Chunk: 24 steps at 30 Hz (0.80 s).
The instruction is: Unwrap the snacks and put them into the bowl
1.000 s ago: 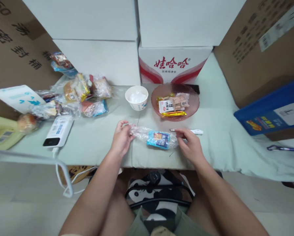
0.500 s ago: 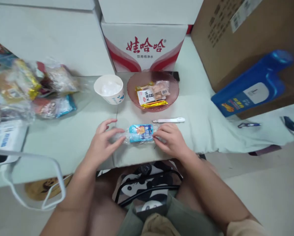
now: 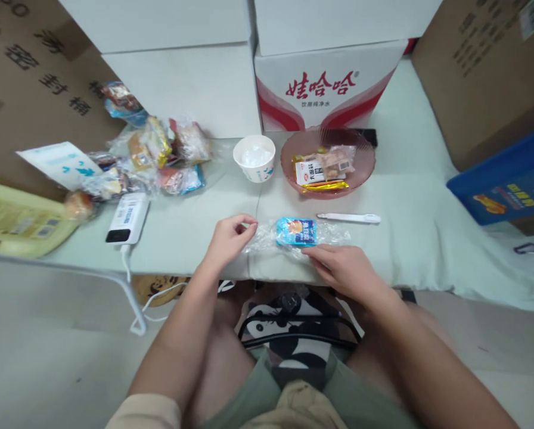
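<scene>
A small blue snack packet [image 3: 296, 231] lies on a spread of crinkled clear plastic wrap [image 3: 334, 235] near the table's front edge. To its left is my left hand [image 3: 229, 241], thumb and index finger closed on the left end of the plastic. My right hand [image 3: 345, 268] lies at the lower right of the packet, its fingers stretched out and touching the plastic's near edge. Behind the packet, to the right, rests a slim white utility knife [image 3: 348, 218].
Behind stand a paper cup [image 3: 254, 159] with clear plastic inside and a pink bowl [image 3: 364, 170] of snack packets. Bagged snacks [image 3: 182, 176] and a white power bank [image 3: 128, 219] lie at left. Cartons [image 3: 325, 89] line the back; a blue bottle [image 3: 508, 185] stands right.
The view has swung left, so things sit further right in it. My left fingers have closed together at the plastic's end. My right hand has slid to the packet's lower edge.
</scene>
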Motion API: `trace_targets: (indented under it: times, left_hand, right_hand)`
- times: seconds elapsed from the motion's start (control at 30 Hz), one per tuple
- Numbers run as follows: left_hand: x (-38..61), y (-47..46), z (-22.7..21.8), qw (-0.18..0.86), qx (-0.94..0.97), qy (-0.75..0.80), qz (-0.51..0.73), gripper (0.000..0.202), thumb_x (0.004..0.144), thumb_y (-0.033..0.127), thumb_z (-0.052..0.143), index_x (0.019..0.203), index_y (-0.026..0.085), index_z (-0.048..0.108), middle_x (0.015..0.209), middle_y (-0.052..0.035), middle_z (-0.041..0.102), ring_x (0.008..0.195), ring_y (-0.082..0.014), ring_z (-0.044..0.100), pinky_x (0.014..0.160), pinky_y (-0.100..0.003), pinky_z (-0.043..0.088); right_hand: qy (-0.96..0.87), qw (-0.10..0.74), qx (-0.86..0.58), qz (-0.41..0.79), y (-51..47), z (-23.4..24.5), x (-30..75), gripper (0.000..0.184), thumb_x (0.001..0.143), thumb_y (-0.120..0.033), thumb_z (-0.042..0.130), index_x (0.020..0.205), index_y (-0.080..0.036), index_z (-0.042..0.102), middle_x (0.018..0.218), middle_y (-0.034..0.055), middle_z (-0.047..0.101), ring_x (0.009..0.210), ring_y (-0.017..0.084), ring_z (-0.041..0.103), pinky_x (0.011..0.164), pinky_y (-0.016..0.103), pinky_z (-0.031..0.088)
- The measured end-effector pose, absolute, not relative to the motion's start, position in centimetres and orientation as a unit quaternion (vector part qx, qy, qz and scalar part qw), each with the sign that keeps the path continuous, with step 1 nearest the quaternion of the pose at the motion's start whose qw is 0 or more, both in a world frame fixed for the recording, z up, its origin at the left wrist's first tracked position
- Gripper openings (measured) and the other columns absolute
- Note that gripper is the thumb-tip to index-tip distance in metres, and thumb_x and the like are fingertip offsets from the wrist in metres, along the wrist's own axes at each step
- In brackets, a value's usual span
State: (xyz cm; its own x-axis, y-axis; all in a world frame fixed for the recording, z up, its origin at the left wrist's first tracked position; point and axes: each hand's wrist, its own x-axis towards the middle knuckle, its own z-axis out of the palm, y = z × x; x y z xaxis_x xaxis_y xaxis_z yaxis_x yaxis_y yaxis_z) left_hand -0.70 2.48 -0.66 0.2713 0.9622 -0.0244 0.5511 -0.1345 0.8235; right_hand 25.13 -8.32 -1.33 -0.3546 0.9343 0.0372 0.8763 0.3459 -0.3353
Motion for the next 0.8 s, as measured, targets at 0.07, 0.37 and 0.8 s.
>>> trace_targets:
  times: [0.07, 0.37, 0.8]
  left_hand:
    - [-0.6, 2.8, -0.6, 0.439, 0.659, 0.555, 0.255, 0.032, 0.079, 0.046, 0.061, 0.086, 0.016, 0.069, 0.070, -0.0021, 0.068, 0.051, -0.0109, 0.048, 0.052, -0.025, 0.038]
    - [-1.5, 2.5, -0.1, 0.431, 0.734, 0.490, 0.185, 0.057, 0.064, 0.046, 0.078, 0.112, 0.018, 0.068, 0.108, -0.0068, 0.066, 0.080, -0.0158, 0.057, 0.076, -0.030, 0.049]
    - [2.8, 0.9, 0.0, 0.679, 0.482, 0.473, 0.288, 0.023, 0.085, 0.041, 0.059, 0.079, 0.021, 0.050, 0.085, -0.0005, 0.064, 0.061, -0.0106, 0.051, 0.046, -0.019, 0.034]
  right_hand:
    - [-0.826, 0.078, -0.539, 0.144, -8.6, -1.1, 24.8, 0.040, 0.092, -0.018, 0.049, 0.127, -0.031, 0.065, 0.121, 0.0032, 0.072, 0.076, 0.017, 0.069, 0.064, 0.028, 0.039]
    - [-0.785, -0.078, -0.599, 0.138, -8.5, -0.1, 23.5, 0.052, 0.103, -0.038, 0.031, 0.153, -0.027, 0.041, 0.083, 0.0096, 0.077, 0.073, 0.027, 0.071, 0.065, 0.033, 0.043]
    - [-0.764, 0.267, -0.578, 0.101, -6.7, -2.7, 21.8, 0.036, 0.086, -0.032, 0.061, 0.120, -0.021, 0.061, 0.115, 0.0122, 0.068, 0.104, 0.029, 0.064, 0.087, 0.042, 0.053]
